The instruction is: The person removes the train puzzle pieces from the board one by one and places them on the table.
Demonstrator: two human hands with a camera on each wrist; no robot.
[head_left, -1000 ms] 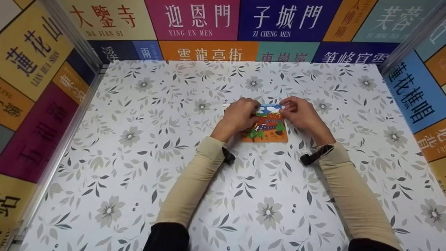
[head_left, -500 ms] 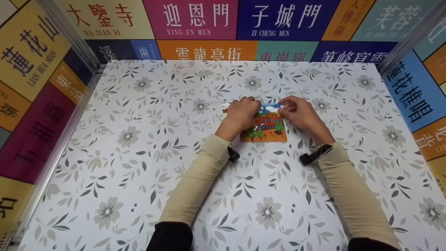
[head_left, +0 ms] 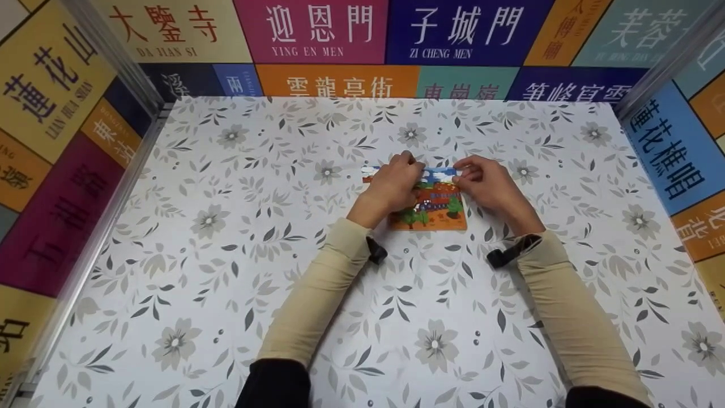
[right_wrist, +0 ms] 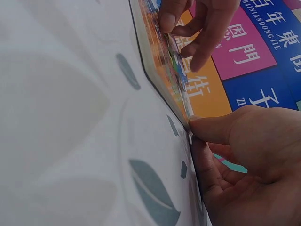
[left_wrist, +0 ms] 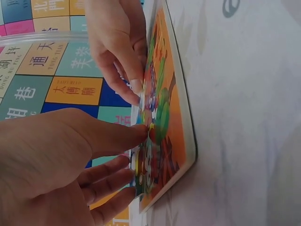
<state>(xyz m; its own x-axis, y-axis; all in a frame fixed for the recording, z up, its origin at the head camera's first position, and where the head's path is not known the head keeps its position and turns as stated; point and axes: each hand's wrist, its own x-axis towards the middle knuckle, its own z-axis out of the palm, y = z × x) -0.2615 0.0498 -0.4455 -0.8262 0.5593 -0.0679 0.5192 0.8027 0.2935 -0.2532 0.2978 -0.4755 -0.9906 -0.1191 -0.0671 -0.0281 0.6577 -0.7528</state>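
A flat jigsaw puzzle (head_left: pixel 436 212) with a colourful farm scene lies on the table: blue sky, orange ground, green trees. My right hand (head_left: pixel 484 178) pinches its far right corner between thumb and forefinger, as the right wrist view (right_wrist: pixel 254 155) shows. My left hand (head_left: pixel 393 184) is bent over the left part and hides much of it. In the left wrist view the left thumb (left_wrist: pixel 134 135) touches the picture, with other fingertips close to the far edge. Whether a loose piece sits between them is hidden. A small blue-and-white printed piece (head_left: pixel 367 174) sticks out left of that hand.
The white table (head_left: pixel 226 294) has a grey flower and leaf print. Panels (head_left: pixel 320 34) with large Chinese lettering stand along its back and both sides. Each wrist carries a black camera mount, such as the right one (head_left: pixel 503 258).
My left hand has shifted slightly over the puzzle, and its forefinger is now raised higher. The printed piece at the left shows a little more. My right hand stays at the corner.
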